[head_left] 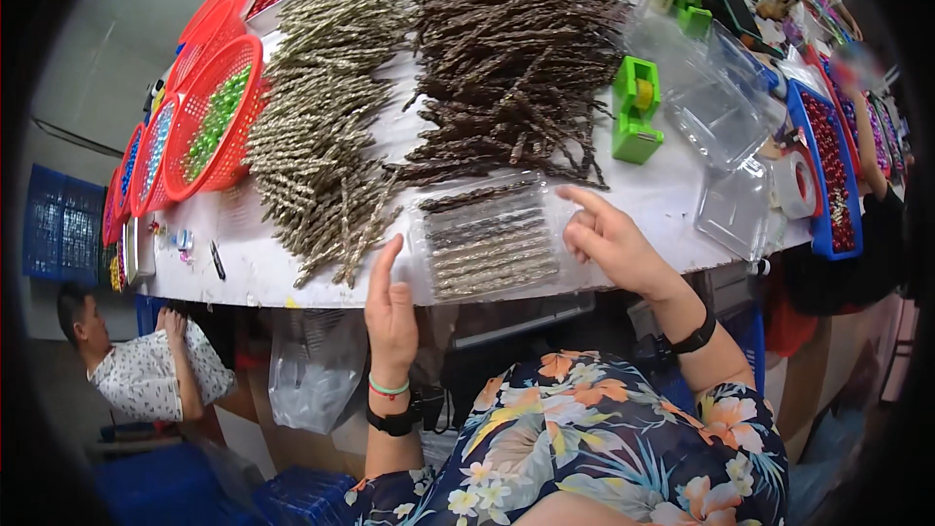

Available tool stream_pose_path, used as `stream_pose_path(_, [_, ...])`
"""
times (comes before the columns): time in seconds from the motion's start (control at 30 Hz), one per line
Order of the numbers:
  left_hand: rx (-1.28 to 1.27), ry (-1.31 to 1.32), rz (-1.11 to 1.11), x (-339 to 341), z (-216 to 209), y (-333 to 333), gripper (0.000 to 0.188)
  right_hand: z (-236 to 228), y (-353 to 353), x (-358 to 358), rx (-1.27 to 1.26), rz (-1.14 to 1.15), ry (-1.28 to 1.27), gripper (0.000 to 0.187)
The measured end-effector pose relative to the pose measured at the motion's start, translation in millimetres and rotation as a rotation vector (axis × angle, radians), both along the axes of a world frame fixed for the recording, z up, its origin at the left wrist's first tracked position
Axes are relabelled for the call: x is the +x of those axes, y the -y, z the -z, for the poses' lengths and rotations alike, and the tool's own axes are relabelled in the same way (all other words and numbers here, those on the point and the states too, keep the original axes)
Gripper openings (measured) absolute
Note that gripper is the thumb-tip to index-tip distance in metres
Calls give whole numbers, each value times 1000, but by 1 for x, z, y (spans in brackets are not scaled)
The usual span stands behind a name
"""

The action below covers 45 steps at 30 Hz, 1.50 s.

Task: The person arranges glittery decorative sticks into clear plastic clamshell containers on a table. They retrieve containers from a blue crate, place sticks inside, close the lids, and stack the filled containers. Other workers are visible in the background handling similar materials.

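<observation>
Hands [392,321] [614,242] apart, unclamped, flanking clear tray [422,251] at table edge [243,294]; brown sticks [516,58] crowd beyond.

illumination: bright and even on the white bench [662,200]; dim below its front edge. glare: small highlights on the clear boxes [719,117]. distortion: fisheye curvature bends the bench edge; black vignette at corners.

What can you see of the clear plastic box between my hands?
The shallow, rectangular clear plastic box looks thin and shiny. Twisted sticks lie left to right inside: dark brown toward the far side, silvery-gold nearer. It sits at the near edge of the white table. Your left hand and right hand flank it; whether they touch it is unclear.
</observation>
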State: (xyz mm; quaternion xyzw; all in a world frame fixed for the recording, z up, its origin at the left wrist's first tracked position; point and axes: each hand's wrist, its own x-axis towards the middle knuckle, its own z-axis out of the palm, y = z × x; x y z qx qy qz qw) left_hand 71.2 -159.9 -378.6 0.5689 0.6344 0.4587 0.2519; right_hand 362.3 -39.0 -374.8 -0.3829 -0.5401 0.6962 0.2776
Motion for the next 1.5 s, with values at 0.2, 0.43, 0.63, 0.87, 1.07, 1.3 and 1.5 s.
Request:
stream_pose_path(0.2, [42, 22, -2, 10, 14, -23, 68, 12, 0, -20, 51, 126, 158, 51])
stream_pose_path(0.43, [-94, -17, -41, 30, 3, -3, 61, 4, 15, -17, 145, 93, 345, 49])
stream_pose_path(0.63, [-82, -91, -72, 20, 3, -12, 59, -3, 11, -17, 103, 161, 319, 49])
stream_pose_path(0.87, [-48, -308, -1, 23, 0, -46, 44, 17, 1, -30, 752, 282, 637, 38])
stream_pose_path(1.07, [-94, -250, -53, 12, 8, -48, 44, 20, 7, -44, 823, 249, 846, 34])
stream_pose_path(1.3, [-18, -686, -35, 12, 22, -52, 49, 15, 9, -50, 944, 245, 932, 35])
stream_pose_path(1.5, [-83, -709, 255, 24, -1, -62, 68, 20, 8, -48, 1015, 294, 880, 36])
